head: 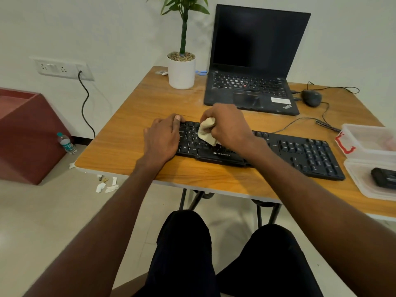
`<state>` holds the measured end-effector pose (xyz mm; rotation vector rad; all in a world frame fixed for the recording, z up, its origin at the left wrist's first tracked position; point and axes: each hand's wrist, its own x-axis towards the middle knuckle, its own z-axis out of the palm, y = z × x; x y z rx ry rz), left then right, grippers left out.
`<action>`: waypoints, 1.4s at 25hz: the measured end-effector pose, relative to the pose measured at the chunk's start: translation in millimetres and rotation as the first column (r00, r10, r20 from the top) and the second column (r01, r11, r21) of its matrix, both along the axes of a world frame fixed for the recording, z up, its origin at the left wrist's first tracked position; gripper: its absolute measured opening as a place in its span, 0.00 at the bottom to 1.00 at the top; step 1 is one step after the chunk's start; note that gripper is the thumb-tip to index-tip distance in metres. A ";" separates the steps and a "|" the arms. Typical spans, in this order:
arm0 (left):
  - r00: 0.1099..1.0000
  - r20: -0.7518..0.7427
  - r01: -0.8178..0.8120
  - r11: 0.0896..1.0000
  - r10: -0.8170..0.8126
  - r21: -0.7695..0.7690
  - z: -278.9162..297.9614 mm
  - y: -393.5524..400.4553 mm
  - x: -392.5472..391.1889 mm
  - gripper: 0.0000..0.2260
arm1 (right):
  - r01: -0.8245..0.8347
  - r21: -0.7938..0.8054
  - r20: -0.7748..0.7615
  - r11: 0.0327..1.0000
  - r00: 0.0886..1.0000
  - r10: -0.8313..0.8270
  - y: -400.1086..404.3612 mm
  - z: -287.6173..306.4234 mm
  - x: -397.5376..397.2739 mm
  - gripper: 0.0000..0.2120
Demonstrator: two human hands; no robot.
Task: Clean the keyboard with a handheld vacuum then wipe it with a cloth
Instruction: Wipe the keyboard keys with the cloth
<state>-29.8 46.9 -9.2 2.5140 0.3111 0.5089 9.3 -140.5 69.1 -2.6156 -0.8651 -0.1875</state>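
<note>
The black Zebronics keyboard (pixel 300 153) lies near the wooden table's (pixel 128 133) front edge, long axis running left to right. The right hand (pixel 227 125) clenches a beige cloth (pixel 206 130) onto its left keys; the left hand (pixel 162 138), fingers loose, rests flat on its left end.

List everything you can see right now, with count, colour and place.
keyboard: 1, black, front of table
cloth: 1, beige, on keyboard's left keys
laptop: 1, black, open, behind keyboard
mouse: 1, black, right of laptop
potted plant: 1, white pot, left of laptop
plastic tubs: 2, clear, right table edge
table: 1, wood
bottle: 1, clear, on floor at left
left hand: steadying keyboard's left end
right hand: gripping cloth
</note>
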 end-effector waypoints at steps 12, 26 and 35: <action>0.997 0.074 -0.012 0.999 0.015 -0.041 -3.3 5.9 -0.6 0.23 | 0.365 0.063 0.062 0.929 0.927 -0.369 -92.4 -18.5 -31.1 0.17; 0.983 0.052 0.157 0.949 -0.177 0.273 24.4 -112.7 -10.5 0.19 | 0.232 0.279 0.070 0.932 0.963 -0.260 -109.4 -51.5 -42.4 0.24; 0.989 -0.067 0.146 0.913 -0.131 0.380 3.4 -138.5 -2.3 0.26 | 0.478 0.065 0.083 0.876 0.872 -0.482 -151.7 -9.6 -25.7 0.18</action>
